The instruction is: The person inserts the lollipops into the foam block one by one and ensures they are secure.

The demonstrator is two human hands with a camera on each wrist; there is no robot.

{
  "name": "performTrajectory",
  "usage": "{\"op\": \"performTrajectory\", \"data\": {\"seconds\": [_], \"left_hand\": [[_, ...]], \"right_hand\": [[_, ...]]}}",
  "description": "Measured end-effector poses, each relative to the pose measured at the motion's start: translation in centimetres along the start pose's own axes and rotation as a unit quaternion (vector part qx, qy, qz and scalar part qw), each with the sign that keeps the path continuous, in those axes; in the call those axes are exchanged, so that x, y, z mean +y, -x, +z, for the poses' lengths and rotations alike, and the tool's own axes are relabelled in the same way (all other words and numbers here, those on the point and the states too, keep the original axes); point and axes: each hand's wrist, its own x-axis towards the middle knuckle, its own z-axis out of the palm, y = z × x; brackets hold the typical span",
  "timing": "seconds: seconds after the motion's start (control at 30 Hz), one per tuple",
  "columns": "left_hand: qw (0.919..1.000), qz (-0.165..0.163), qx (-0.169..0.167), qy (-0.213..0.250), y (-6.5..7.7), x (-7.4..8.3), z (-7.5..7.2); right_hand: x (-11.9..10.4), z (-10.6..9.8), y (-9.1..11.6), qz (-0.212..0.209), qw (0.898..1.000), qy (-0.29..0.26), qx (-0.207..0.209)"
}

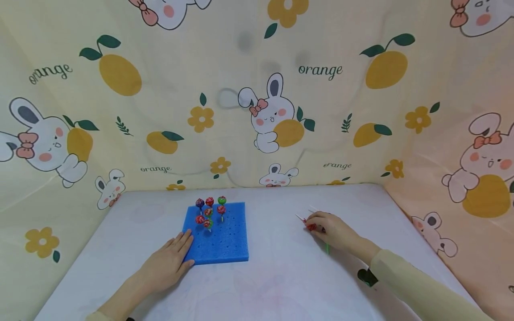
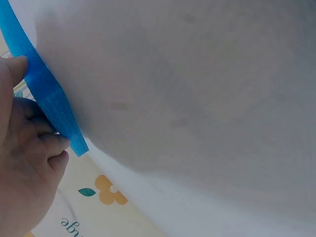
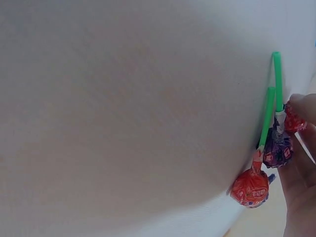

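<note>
My left hand (image 1: 165,263) rests at the left side of a blue foam board (image 1: 226,245), fingers extended along its edge. Several wrapped lollipops (image 1: 208,211) stand upright in holes toward the board's far left part. To the right, my right hand (image 1: 335,229) reaches down to a small group of lollipops on the table. Its thumb and fingers pinch a red-wrapped lollipop (image 3: 295,118). Beside those fingers in the right wrist view lie a purple lollipop (image 3: 278,149) and an orange-red one (image 3: 251,188), both with green sticks. The hand partly hides the group in the head view.
A white tabletop (image 1: 273,276) spreads between board and right hand. Behind and at both sides hangs a cream cloth (image 1: 241,53) printed with rabbits, oranges and flowers. White sticks (image 1: 300,217) poke out left of the right hand.
</note>
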Motion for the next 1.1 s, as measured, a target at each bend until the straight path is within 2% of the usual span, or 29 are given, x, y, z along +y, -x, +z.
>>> {"op": "performTrajectory", "data": {"seconds": [0.17,0.53,0.73,1.1], "left_hand": [[1.0,-0.004,-0.005,0.003,-0.07,-0.08,0.11],[1.0,0.001,0.007,0.003,0.1,-0.06,0.15],[1.0,0.003,0.008,0.003,0.2,0.06,0.04],[1.0,0.004,0.001,0.008,0.24,0.2,-0.13]], "right_hand": [[0.3,0.16,0.0,-0.01,1.0,-0.001,0.005],[0.52,0.61,-0.07,0.029,1.0,-0.007,-0.004],[0.44,0.6,-0.08,0.029,0.999,-0.013,0.001],[-0.38,0.04,0.18,0.068,0.996,-0.053,0.036]]}}
